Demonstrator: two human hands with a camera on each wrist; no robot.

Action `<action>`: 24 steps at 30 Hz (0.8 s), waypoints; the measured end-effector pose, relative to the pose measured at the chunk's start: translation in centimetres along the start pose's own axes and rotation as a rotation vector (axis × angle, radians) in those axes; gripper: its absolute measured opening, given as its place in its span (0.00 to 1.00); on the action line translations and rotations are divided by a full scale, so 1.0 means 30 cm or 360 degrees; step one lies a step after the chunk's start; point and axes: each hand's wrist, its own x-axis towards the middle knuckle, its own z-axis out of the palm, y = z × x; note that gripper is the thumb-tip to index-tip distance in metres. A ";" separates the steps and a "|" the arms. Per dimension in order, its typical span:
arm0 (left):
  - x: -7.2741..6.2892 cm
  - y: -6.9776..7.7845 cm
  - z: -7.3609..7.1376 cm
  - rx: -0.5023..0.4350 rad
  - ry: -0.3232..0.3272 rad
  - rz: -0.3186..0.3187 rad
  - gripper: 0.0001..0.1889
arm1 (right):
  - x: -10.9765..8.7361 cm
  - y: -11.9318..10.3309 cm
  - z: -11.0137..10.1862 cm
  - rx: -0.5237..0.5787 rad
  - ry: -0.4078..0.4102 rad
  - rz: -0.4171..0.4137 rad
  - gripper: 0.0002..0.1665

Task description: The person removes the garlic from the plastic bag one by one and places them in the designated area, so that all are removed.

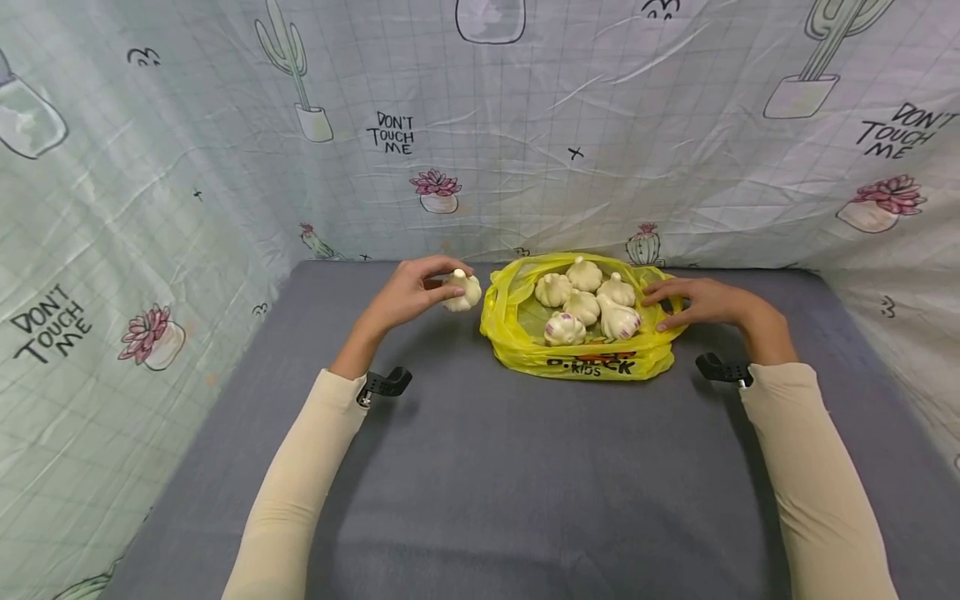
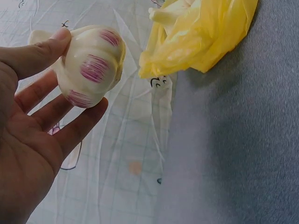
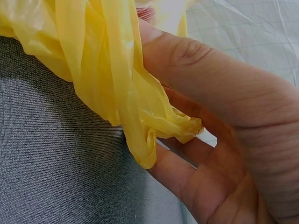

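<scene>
Two cream sleeves (image 1: 281,492), nearest, reach over a grey fabric-topped desk (image 1: 540,483). L hand (image 1: 411,293) pinches a round white garlic bulb (image 1: 463,293) w/ purple streaks, held up just left of a yellow printed plastic bag (image 1: 521,357). R hand (image 1: 707,302) grips the bag's R edge btwn thumb & fingers. Six similar bulbs (image 1: 581,307) sit inside; pale cactus-print sheet (image 1: 510,108) behind.
</scene>
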 end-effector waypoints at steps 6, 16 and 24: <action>-0.004 0.010 -0.013 0.0015 0.0040 -0.0114 0.15 | 0.001 0.003 0.003 -0.0004 -0.0020 -0.0003 0.32; -0.030 0.100 -0.065 0.0075 0.0103 -0.0161 0.16 | 0.000 0.001 0.002 0.0011 -0.0009 -0.0005 0.32; -0.042 0.047 -0.095 0.0092 0.0126 -0.0196 0.15 | 0.003 0.002 0.003 -0.0038 -0.0022 -0.0022 0.32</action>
